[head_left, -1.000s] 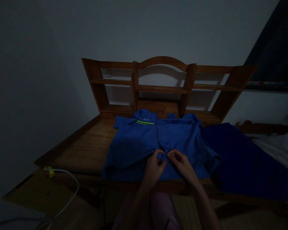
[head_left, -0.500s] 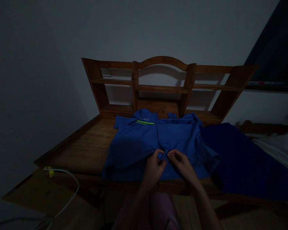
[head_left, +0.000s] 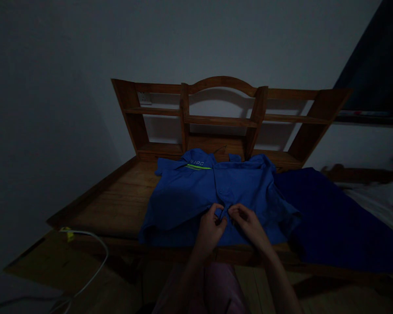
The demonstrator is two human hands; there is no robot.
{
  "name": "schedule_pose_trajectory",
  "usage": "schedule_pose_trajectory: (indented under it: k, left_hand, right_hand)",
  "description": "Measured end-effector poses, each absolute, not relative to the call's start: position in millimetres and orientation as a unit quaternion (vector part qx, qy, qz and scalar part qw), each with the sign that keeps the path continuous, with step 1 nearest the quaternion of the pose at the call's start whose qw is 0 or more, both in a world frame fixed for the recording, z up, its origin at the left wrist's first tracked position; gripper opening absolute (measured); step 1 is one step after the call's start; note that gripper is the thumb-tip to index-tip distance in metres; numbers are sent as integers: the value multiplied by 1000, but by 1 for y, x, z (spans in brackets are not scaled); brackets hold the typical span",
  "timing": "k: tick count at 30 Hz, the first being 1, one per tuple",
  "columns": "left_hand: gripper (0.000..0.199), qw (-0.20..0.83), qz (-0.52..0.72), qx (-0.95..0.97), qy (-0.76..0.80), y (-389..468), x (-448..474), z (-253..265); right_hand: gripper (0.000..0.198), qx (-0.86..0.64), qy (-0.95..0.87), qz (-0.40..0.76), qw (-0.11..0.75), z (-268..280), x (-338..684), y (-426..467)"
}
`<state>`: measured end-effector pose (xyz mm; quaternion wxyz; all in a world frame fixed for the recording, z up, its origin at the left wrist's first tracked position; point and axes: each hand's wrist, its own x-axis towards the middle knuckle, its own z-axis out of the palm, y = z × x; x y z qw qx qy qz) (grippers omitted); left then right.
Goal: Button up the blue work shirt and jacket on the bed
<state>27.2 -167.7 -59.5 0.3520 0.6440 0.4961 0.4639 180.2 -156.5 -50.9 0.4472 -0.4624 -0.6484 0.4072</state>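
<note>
A blue short-sleeved work shirt [head_left: 186,192] lies spread over the wooden desk, with white lettering and a bright green stripe on its chest. Its front placket runs down the middle, where the cloth is bunched up. At the lower part of that placket, my left hand [head_left: 211,224] pinches the fabric between thumb and fingers. My right hand [head_left: 247,220] is close beside it, fingertips closed on the other side of the same fold. Whether a button sits between the fingers is too dark to make out.
A wooden desk [head_left: 124,196] carries a shelf rack [head_left: 221,122] along its back, against the wall. Dark blue cloth [head_left: 334,218] lies on the right and hangs over the front edge. A white cable [head_left: 101,244] loops at the left with a yellow tag [head_left: 70,235].
</note>
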Motion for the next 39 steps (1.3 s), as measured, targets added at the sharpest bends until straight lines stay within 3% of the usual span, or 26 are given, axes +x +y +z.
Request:
schedule_pose_trajectory:
  k: [39]
  left_hand:
    - [21, 351, 463, 643, 500, -167, 28, -62]
  right_hand:
    - [24, -464, -648, 406, 447, -56, 182, -154]
